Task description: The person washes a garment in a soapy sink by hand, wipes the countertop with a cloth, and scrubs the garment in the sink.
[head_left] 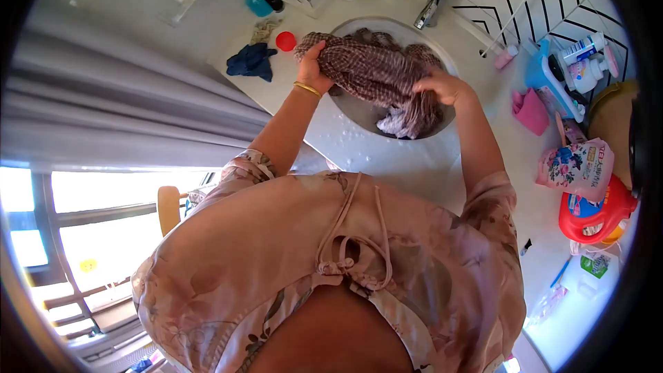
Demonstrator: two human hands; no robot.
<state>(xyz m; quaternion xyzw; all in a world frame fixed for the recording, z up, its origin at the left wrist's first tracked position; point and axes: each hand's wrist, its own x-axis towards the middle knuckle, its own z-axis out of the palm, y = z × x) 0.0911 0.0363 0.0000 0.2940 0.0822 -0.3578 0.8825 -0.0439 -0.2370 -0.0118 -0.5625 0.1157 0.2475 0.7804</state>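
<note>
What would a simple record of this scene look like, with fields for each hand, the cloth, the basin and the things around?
Left hand: grips one end of the checked cloth; gold-coloured bangle at the wrist
Right hand: holds the cloth farther along
Cloth: brownish check, bunched, spread between both hands
Basin: round, below the cloth, with more bunched fabric inside
Beyond basin: tap
Left side: dark blue cloth, round red item
Right side: blue basket, pink pouch, red jug
</note>
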